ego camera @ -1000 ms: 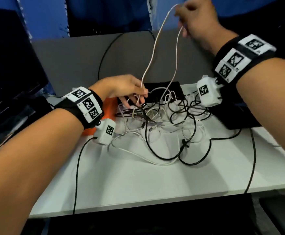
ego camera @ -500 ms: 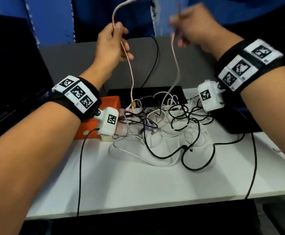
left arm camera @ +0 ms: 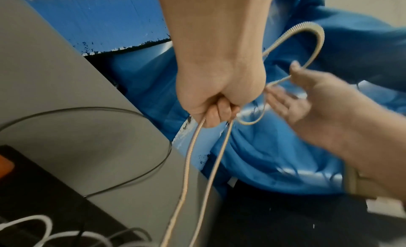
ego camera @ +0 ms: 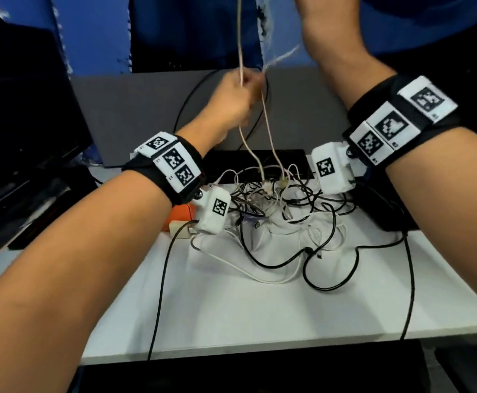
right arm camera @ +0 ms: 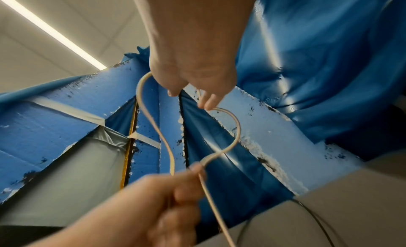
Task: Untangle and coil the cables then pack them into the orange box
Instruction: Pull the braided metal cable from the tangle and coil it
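One beige cable (ego camera: 268, 137) is shown lifted clear of the tangled pile (ego camera: 282, 211) on the desk (ego camera: 231, 307); the coiling step appears to be in hand. The left hand (ego camera: 233, 104) is raised above the pile, its fingers (left arm camera: 219, 111) clenched round two hanging strands. The right hand (right arm camera: 193, 73) is held higher, out of the head view, its fingers (right arm camera: 208, 101) loosely pinching the top of a loop. Both plug ends dangle just above the pile. Next, the loop is probably to be laid into the left-hand grip, which calls for even turns. The orange box (ego camera: 180, 215) stands at the desk's left, mostly hidden behind the left wrist.
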`<state>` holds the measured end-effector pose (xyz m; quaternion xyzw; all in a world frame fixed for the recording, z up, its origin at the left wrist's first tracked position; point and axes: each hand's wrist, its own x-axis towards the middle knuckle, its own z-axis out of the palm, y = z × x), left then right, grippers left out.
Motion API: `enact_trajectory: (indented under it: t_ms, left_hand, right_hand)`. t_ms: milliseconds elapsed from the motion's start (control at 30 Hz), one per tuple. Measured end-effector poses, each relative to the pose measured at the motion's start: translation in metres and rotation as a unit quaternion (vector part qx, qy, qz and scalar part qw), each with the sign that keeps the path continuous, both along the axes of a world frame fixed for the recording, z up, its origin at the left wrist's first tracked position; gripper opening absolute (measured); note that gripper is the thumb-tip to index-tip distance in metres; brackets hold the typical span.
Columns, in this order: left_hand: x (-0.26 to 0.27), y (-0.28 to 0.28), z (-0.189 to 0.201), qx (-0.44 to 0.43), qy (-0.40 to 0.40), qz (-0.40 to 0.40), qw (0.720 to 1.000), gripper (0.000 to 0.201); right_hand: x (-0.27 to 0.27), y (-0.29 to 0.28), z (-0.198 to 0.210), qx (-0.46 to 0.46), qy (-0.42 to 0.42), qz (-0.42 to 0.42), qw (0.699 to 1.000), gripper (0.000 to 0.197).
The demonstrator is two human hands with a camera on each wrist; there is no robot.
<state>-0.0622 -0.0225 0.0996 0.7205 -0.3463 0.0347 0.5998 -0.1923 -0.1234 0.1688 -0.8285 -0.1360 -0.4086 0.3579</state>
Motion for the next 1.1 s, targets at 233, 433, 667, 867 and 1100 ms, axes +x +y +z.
enact_trajectory:
  t_ms: [233, 433, 667, 867, 1100]
  left_hand:
    - [0.006, 0.016, 0.032, -0.038, 0.000, -0.029, 0.999, 0.036]
    - [0.014, 0.038, 0.017, 0.029, 0.086, -0.055, 0.994, 0.025]
    - [0.005, 0.062, -0.016, -0.017, 0.056, -0.039, 0.997, 0.014]
    - [-0.042, 0.064, -0.042, -0.008, 0.019, -0.099, 0.995, 0.002]
    - [-0.079, 0.112, -0.060, 0.098, 0.085, -0.174, 0.976, 0.036]
  right_hand:
    - [0.052, -0.025, -0.086, 0.048, 0.284, 0.083, 0.954, 0.035]
    - [0.047, -0.056, -0.088, 0.093, 0.259, -0.009, 0.961, 0.044]
    - [0.034, -0.092, -0.090, -0.193, 0.326, -0.313, 0.871, 0.069]
    - [-0.002, -0.011, -0.114, -0.109, 0.166, 0.023, 0.980, 0.050]
    - [-0.044, -0.020, -0.124, 0.033, 0.062, -0.013, 0.997, 0.018]
